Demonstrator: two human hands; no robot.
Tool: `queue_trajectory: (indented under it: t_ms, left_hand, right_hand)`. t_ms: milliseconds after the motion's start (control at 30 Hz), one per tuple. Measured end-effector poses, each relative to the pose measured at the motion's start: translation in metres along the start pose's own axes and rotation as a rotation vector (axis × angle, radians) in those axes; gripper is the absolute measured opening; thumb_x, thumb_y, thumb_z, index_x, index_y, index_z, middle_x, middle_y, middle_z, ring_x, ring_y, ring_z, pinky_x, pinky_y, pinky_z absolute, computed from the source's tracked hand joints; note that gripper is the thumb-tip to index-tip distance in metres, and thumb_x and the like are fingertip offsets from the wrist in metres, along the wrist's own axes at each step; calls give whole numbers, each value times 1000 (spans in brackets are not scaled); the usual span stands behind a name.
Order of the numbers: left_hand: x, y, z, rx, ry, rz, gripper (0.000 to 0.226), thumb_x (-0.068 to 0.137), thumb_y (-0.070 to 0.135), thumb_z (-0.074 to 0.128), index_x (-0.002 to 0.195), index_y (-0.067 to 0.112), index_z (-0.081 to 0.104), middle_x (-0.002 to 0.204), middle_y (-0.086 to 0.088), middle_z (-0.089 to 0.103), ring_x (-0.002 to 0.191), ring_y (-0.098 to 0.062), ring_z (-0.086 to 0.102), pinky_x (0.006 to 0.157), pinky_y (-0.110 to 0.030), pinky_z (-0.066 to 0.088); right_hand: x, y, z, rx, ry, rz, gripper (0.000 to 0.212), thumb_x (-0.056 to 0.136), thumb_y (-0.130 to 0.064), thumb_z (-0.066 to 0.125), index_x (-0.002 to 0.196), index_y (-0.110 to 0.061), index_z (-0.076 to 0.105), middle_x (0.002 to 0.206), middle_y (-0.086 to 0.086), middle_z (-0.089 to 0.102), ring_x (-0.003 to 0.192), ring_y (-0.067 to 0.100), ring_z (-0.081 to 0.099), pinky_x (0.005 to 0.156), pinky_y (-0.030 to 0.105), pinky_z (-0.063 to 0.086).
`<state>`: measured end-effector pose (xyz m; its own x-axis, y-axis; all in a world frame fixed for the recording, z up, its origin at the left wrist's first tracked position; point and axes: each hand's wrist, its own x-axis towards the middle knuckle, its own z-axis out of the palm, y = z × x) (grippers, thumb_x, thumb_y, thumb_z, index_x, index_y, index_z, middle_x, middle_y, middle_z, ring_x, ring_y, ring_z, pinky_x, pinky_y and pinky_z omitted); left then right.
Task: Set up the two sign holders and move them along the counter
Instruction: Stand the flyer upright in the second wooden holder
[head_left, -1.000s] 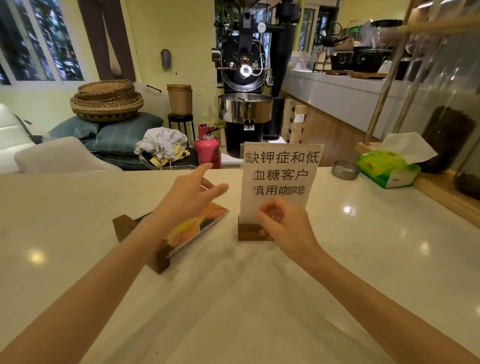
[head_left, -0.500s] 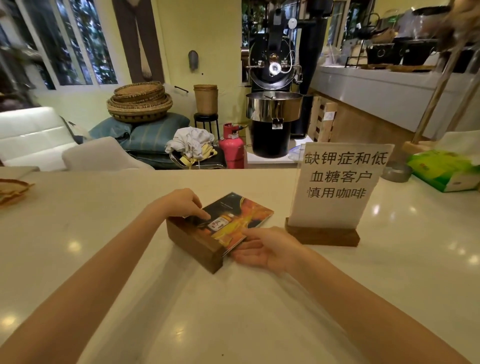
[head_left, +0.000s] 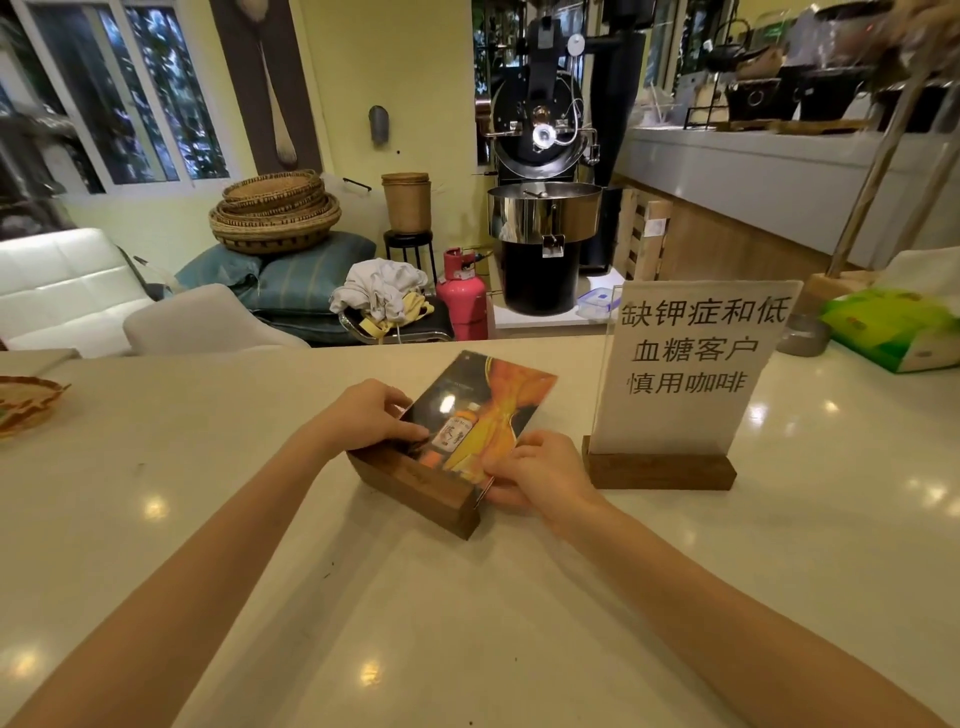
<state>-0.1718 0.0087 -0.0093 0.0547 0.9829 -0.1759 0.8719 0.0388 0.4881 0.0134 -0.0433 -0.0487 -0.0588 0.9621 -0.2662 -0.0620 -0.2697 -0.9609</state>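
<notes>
On the pale counter, a sign holder with white paper and black characters stands upright in its wooden base, to the right. A second sign holder with a dark and orange picture lies tipped back, its wooden base towards me. My left hand grips its left edge by the base. My right hand pinches its right lower corner. Both hands hold this lying holder, and the upright one is untouched.
A green tissue pack and a small metal dish sit at the counter's far right. A woven tray pokes in at the left edge. Beyond the counter stand a coffee roaster, a pink gas cylinder and stacked baskets.
My right hand left the upright sign holder and came to the lying one. My left hand settled on its left edge. Both hands now grip it, and its picture end has lifted slightly.
</notes>
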Motion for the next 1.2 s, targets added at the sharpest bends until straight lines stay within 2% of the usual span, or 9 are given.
queue_trajectory:
  t_ms: [167, 233, 300, 500, 667, 733, 867, 1133, 1200]
  left_hand:
    - [-4, 7, 3, -143, 152, 127, 62, 79, 26, 68, 134, 18, 42, 115, -9, 60, 108, -27, 57, 93, -41, 48]
    - [-6, 11, 7, -207, 187, 173, 62, 78, 24, 68, 135, 20, 42, 108, -7, 59, 100, -26, 61, 90, -41, 50]
    - [-7, 16, 12, -241, 218, 200, 64, 78, 22, 68, 136, 20, 39, 111, -8, 60, 97, -27, 63, 87, -40, 51]
    - [-12, 27, 30, -355, 308, 252, 64, 76, 21, 71, 133, 19, 41, 117, -12, 62, 99, -26, 63, 85, -37, 52]
    - [-20, 34, 42, -457, 328, 255, 75, 67, 29, 78, 130, 19, 40, 121, -7, 59, 103, -20, 59, 86, -28, 50]
    - [-23, 36, 48, -506, 325, 250, 80, 65, 27, 79, 132, 19, 37, 126, -7, 56, 112, -22, 57, 92, -32, 49]
    - [-26, 38, 56, -568, 330, 250, 84, 64, 22, 80, 134, 18, 33, 130, -7, 53, 113, -19, 54, 90, -29, 48]
    - [-27, 36, 63, -592, 336, 257, 87, 62, 23, 81, 134, 21, 32, 134, -8, 50, 122, -25, 51, 101, -43, 48]
    - [-28, 35, 64, -589, 335, 263, 89, 61, 24, 81, 135, 21, 31, 134, -8, 50, 122, -25, 51, 100, -43, 48]
  right_hand:
    - [-5, -11, -10, -257, 85, -279, 29, 78, -7, 67, 98, -14, 48, 107, 13, 67, 95, 24, 67, 77, 42, 59]
    - [-9, -14, -14, -306, 88, -364, 29, 80, -7, 65, 99, -18, 45, 110, 12, 65, 94, 22, 66, 76, 38, 60]
    - [-13, -15, -19, -355, 89, -429, 28, 83, -9, 62, 102, -20, 44, 111, 10, 64, 91, 19, 66, 71, 28, 59]
    - [-20, -9, -28, -471, 131, -530, 36, 87, -14, 57, 120, -17, 42, 119, 6, 61, 93, 11, 60, 64, 13, 52]
    - [-22, -1, -33, -547, 164, -643, 34, 87, -11, 58, 118, -14, 45, 113, 11, 66, 95, 19, 66, 79, 27, 56]
    - [-22, 4, -33, -570, 189, -688, 34, 86, -11, 59, 118, -13, 47, 110, 10, 68, 95, 20, 67, 79, 26, 55]
    - [-22, 10, -33, -608, 208, -745, 35, 86, -14, 60, 119, -12, 49, 108, 9, 69, 98, 19, 67, 80, 23, 53]
    - [-23, 13, -34, -608, 202, -760, 38, 86, -16, 58, 122, -13, 47, 110, 9, 69, 99, 22, 66, 86, 36, 56]
    - [-21, 13, -35, -623, 215, -760, 39, 85, -18, 60, 123, -14, 47, 110, 7, 69, 99, 20, 66, 86, 33, 56]
